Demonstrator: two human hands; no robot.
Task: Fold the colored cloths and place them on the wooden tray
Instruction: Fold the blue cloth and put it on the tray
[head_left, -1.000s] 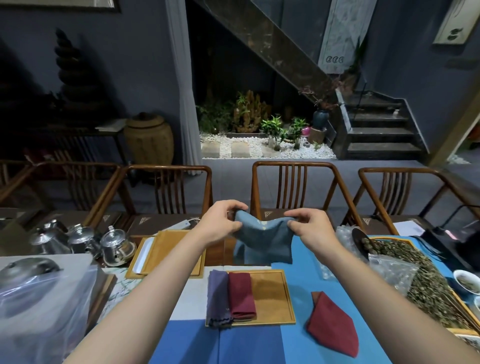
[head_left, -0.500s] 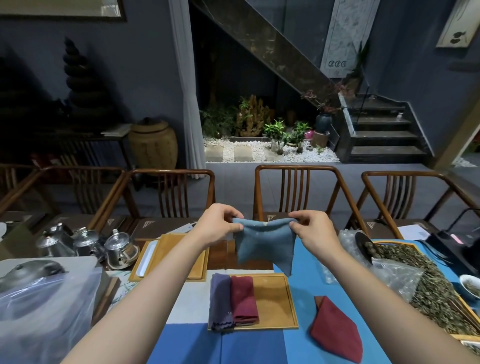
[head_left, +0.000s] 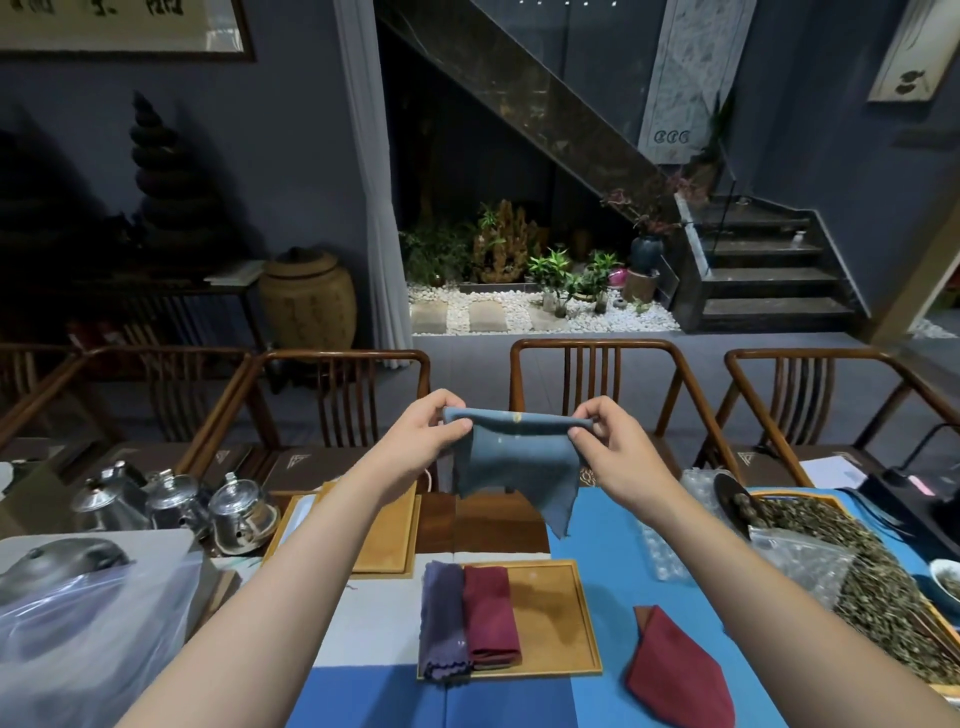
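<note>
A blue cloth (head_left: 514, 462) hangs in the air above the table, folded over along its top edge. My left hand (head_left: 426, 441) pinches its top left corner and my right hand (head_left: 610, 447) pinches its top right corner. Below them lies the wooden tray (head_left: 550, 618), holding a folded purple cloth (head_left: 441, 621) at its left end and a folded dark red cloth (head_left: 491, 613) beside it. The tray's right half is bare. Another dark red cloth (head_left: 678, 670) lies loosely on the blue table cover to the right of the tray.
A second wooden tray (head_left: 384, 535) lies further back on the left. Metal teapots (head_left: 239, 509) and a plastic-wrapped box (head_left: 83, 613) stand at the left. A tray of dried tea leaves (head_left: 857, 561) and plastic bags fill the right. Wooden chairs (head_left: 592, 384) line the far edge.
Both hands have drawn apart and stretched the blue cloth's top edge taut and level. The cloth now hangs flatter, with one lower corner pointing down.
</note>
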